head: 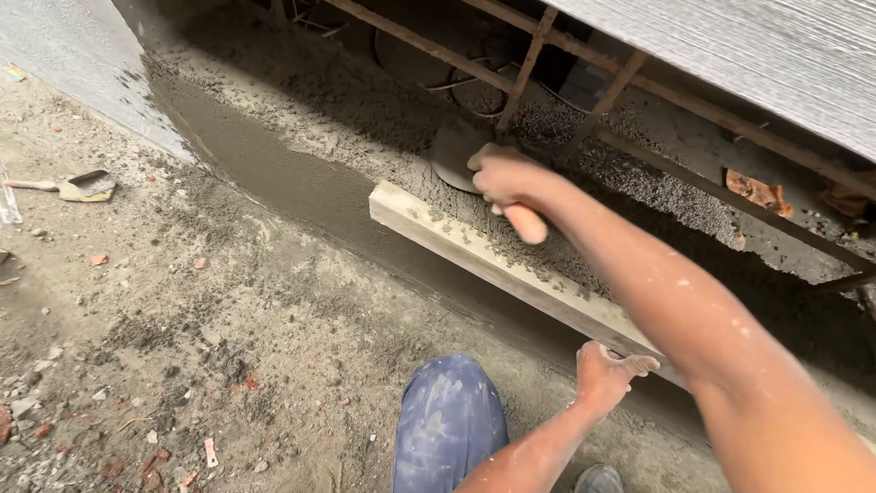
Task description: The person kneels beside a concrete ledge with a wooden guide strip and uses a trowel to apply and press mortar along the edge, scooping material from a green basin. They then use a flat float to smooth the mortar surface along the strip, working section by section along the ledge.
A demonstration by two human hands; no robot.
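Note:
My right hand (500, 175) is closed around the pale wooden handle of a trowel (453, 153), whose rounded blade rests on wet grey concrete (383, 128) just behind a wooden plank. The plank (484, 256) lies edge-up along the front of the concrete strip. My left hand (604, 370) presses against the plank's near face, fingers bent over its top edge. Rusty steel bars (525, 68) cross above the concrete, right behind the trowel.
A second small trowel (84, 186) lies on the dirt floor at the far left. My knee in stained blue trousers (449, 420) is below the plank. A smoothed dark mortar face (274, 173) runs left of the plank. Brick pieces (754, 192) sit at right.

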